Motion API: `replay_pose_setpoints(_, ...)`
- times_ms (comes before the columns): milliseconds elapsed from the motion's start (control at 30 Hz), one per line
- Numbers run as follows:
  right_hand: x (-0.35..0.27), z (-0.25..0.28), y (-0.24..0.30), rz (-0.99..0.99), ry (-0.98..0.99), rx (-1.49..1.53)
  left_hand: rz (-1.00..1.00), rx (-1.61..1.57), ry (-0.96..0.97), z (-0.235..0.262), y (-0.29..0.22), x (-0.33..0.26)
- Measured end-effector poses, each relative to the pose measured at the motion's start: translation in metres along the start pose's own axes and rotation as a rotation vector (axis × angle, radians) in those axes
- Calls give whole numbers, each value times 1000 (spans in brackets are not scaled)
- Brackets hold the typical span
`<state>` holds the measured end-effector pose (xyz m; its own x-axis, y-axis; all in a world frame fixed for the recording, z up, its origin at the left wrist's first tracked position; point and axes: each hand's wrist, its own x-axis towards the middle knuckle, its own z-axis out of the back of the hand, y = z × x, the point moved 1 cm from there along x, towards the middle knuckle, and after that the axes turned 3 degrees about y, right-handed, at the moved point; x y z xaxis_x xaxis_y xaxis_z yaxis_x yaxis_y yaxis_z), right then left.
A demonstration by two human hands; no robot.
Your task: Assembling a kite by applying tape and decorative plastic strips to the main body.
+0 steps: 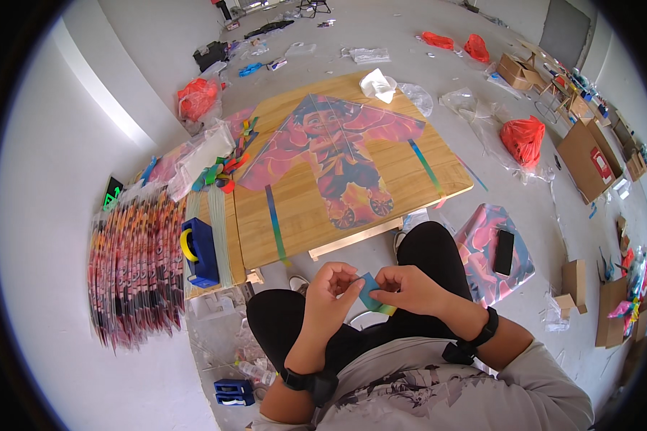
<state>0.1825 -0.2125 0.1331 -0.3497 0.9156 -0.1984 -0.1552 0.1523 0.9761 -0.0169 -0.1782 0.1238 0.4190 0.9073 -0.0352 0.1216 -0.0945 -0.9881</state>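
Observation:
Over my lap, my left hand and my right hand pinch a short blue-to-green strip of ribbon between thumbs and fingers. The strip looks folded, with a yellow-green end showing below my right fingers. Beyond my knees a figure-printed kite lies flat on the wooden table. One gradient ribbon tail hangs from its left wing and another gradient tail from its right wing. Neither hand touches the kite.
A blue tape dispenser stands at the table's left, near a bundle of coloured ribbons. Many packed kites hang at the left. A phone rests on a printed stool to the right. White tissue sits at the far edge.

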Motion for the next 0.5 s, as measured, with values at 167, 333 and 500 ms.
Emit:
replay_pose_setpoints(167,1,-1,-5,-40,6,-8,-129,53,-45,-5,7,1)
replay_pose_setpoints(333,4,0,-13,-72,-20,88,-140,7,-55,-11,14,2)
replay_pose_setpoints(500,3,3,-26,-42,-5,-108,-77,-126,-44,-13,9,8)
